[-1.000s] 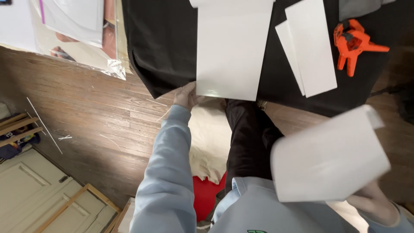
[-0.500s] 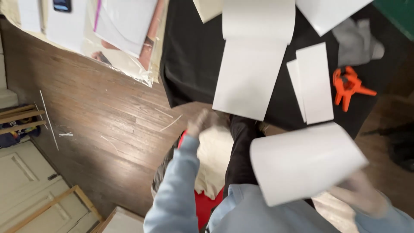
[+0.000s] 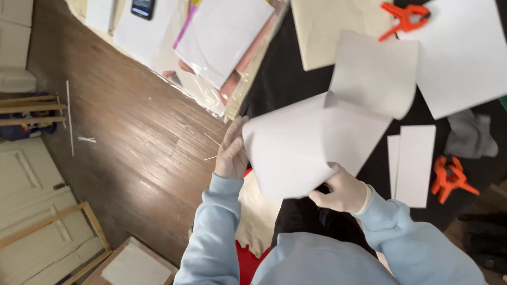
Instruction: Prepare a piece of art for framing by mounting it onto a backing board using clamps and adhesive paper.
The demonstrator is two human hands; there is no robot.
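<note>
Holding: head view, my right hand [image 3: 340, 190] pinches the lower edge of a curled white sheet [image 3: 296, 148], raised above the black surface [image 3: 280, 79].
Left hand: [image 3: 231, 150] open, gloved, flat against the sheet's left edge, not gripping.
Doing it well: I'd judge both edges need support so the curl doesn't crease.
Around: second white sheet [image 3: 375, 71] touching it behind, orange clamps [image 3: 449, 177] [image 3: 404, 16], narrow paper strips [image 3: 412, 163], plastic-wrapped papers [image 3: 222, 42].
In the way: nearby sheet crowds the spot.
</note>
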